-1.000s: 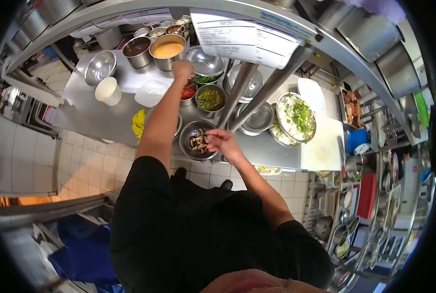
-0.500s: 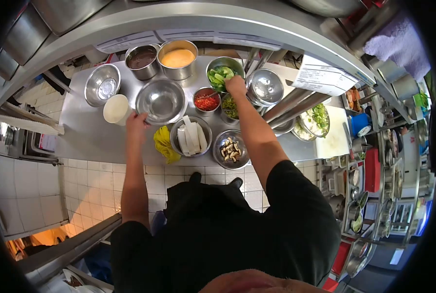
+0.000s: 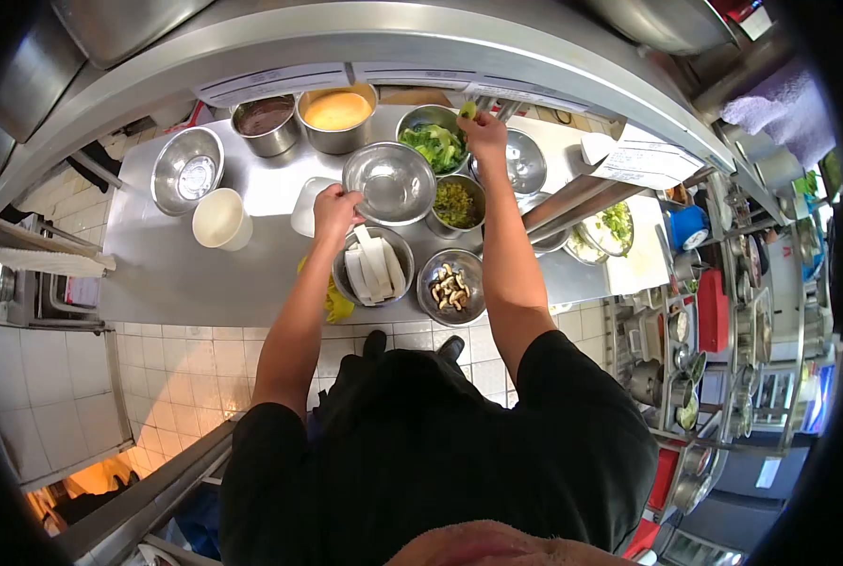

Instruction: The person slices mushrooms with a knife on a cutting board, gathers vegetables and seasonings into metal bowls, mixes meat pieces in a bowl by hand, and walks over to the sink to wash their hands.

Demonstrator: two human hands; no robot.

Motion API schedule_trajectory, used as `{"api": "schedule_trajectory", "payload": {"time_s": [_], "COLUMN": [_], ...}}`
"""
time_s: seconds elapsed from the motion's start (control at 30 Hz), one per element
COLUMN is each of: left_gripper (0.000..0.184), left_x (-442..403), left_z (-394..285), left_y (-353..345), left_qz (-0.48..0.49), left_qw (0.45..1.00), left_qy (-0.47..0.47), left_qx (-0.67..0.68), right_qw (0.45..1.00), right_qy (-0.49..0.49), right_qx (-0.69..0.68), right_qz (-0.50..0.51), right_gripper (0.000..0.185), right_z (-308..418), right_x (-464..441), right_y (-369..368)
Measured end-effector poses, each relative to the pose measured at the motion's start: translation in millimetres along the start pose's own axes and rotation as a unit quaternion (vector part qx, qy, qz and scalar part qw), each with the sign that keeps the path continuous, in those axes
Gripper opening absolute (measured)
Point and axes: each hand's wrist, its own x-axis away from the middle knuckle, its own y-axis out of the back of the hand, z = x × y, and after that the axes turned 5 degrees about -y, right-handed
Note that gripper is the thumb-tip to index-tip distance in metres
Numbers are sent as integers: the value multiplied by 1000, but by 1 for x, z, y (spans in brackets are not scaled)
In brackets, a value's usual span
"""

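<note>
- Left hand (image 3: 334, 213) — fingers clamped on the near-left rim of a shallow steel bowl (image 3: 388, 184), between the orange-liquid pot (image 3: 334, 143) and the bowl of white strips (image 3: 407, 257).
- Right hand (image 3: 484, 134) — pinching a green vegetable piece (image 3: 467, 110) at the far-right side of the leafy-greens bowl (image 3: 414, 121).
- Chopped-green pot (image 3: 446, 227) sits just nearer the person than the greens; bowl of sliced mushrooms (image 3: 427, 300) nearer still, beside the strips.
- All over the steel worktable (image 3: 176, 292); white tub (image 3: 221, 221) left of the left hand.
</note>
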Motion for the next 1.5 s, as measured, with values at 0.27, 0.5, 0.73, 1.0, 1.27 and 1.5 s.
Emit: {"api": "schedule_trajectory", "payload": {"time_s": [0.27,0.5,0.73,1.0,1.27,1.5], "left_gripper": [12,13,10,8,8,8], "left_x": [-18,-18,-7,-7,9,17], "left_z": [6,8,17,27,19,38], "left_y": [-26,-31,-37,-28,-8,36], "left_qz": [-7,-6,25,38,6,-32], "left_qw": [1000,999,999,999,996,996], "left_qy": [4,6,20,21,28,17], "left_qx": [-28,-45,22,8,83,80], "right_qw": [979,923,971,988,972,959], "right_qy": [-22,39,-5,95,50,86], "right_qx": [-194,-359,-164,-49,24,218], "right_qz": [59,128,171,115,228,157], "right_gripper": [9,11,18,25,22,30], "right_z": [61,122,111,136,54,-49], "right_x": [21,37,65,94,99,-25], "right_y": [24,48,20,20,-15,-80]}}
